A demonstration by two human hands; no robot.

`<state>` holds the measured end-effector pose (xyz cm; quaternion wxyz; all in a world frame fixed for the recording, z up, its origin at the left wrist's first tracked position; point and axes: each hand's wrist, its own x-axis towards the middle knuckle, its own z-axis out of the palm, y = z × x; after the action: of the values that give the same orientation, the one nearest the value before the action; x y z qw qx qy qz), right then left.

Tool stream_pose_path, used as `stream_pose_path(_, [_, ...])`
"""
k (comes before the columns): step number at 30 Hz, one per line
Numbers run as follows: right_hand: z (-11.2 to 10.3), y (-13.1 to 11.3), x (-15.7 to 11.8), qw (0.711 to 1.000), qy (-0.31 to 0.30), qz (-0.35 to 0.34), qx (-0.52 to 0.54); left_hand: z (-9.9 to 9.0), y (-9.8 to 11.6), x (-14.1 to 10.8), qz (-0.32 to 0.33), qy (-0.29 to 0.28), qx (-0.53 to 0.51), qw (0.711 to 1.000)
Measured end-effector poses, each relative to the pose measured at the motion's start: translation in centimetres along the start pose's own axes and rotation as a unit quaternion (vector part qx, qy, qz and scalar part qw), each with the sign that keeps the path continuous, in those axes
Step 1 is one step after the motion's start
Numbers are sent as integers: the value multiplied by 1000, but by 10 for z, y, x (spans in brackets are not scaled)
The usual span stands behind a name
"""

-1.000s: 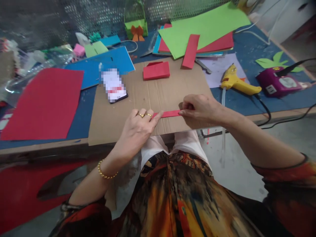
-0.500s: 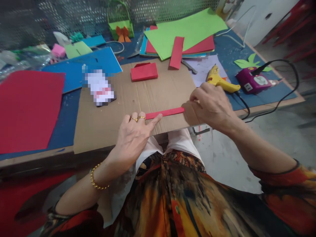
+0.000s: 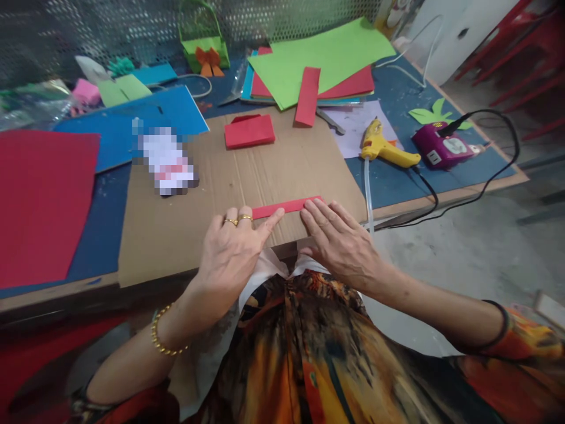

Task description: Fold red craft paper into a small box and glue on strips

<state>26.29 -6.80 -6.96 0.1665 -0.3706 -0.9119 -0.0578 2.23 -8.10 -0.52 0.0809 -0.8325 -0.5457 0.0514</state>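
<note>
The strip (image 3: 292,206) is pressed to the cardboard (image 3: 309,165) by left hand (image 3: 233,250) and right hand (image 3: 342,244), both unclenched; it could be skewed if pressed unevenly.

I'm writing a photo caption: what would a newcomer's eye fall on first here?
Probably the narrow red paper strip on the brown cardboard sheet, touched by the left hand and the right hand. The large bright-green paper sheet stands out at the back, and the yellow plastic glue gun on the right.
</note>
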Motion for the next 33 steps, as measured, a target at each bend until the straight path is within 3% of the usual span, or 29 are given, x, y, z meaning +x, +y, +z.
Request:
stream_pose_path(4, [-25, 7, 4, 999, -20, 31, -31, 3, 1, 0, 1, 9, 5, 1000])
stream_pose_path(9, [-57, 17, 40, 995, -68, 49, -57, 6, 3, 2, -2, 13, 11, 1000])
stream_pose_path(13, [-43, 24, 64, 992, -67, -88, -60, 4, 4, 0, 1, 13, 25, 1000])
stream_pose_path(15, [-31, 26, 67, 988, -61, -123, -75, 4, 2, 0, 2, 20, 28, 999])
stream_pose_path(18, [-23, 27, 65, 985, -38, -129, -104, 4, -5, 0, -9, 39, 9, 999])
stream_pose_path(24, [-29, 27, 67, 983, -18, -146, -114, 12, -16, 9, 8, 104, -52, 993])
stream_pose_path(29, [-26, 28, 70, 974, 39, -190, -118, 24, -13, 13, 59, 211, 16, 976])
stream_pose_path(33, [-21, 33, 74, 981, 14, -179, -79, 27, -12, 13, 67, 233, 37, 969])
